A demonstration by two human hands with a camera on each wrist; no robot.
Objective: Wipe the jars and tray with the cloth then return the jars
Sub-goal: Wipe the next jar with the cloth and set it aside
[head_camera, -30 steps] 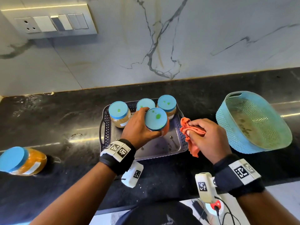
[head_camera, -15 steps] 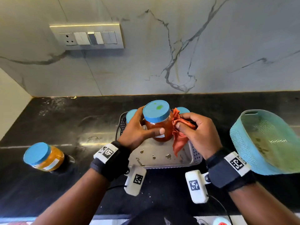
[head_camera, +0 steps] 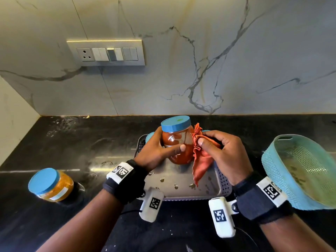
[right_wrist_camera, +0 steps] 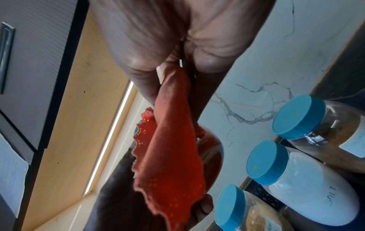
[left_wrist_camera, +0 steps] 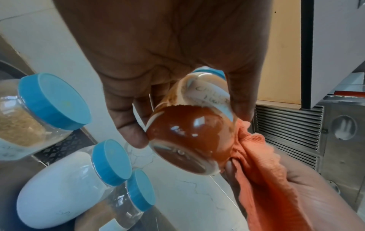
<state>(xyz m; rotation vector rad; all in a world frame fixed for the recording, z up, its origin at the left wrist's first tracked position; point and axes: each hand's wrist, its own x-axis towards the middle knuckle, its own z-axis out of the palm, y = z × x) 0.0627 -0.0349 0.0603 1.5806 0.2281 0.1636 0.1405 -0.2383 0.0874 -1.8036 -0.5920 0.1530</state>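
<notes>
My left hand (head_camera: 160,151) grips a red-filled jar (head_camera: 177,142) with a blue lid, held up above the grey tray (head_camera: 181,186). My right hand (head_camera: 218,151) pinches an orange cloth (head_camera: 201,160) and holds it against the jar's right side. In the left wrist view the jar (left_wrist_camera: 189,134) tilts between my fingers, with the cloth (left_wrist_camera: 264,179) touching its lower side. Three more blue-lidded jars stand at the back of the tray, among them a white salt jar (right_wrist_camera: 308,190) and a jar of brown grains (left_wrist_camera: 21,118). In the head view my hands mostly hide them.
An orange-filled jar (head_camera: 51,185) with a blue lid stands on the black counter (head_camera: 72,142) at the left. A teal mesh basket (head_camera: 301,171) sits right of the tray, close to my right wrist. Behind is a marble wall with a switch panel (head_camera: 106,52).
My left hand has lifted the red jar out of the tray. My right hand has brought the cloth against its side. The head view has tilted upward.
</notes>
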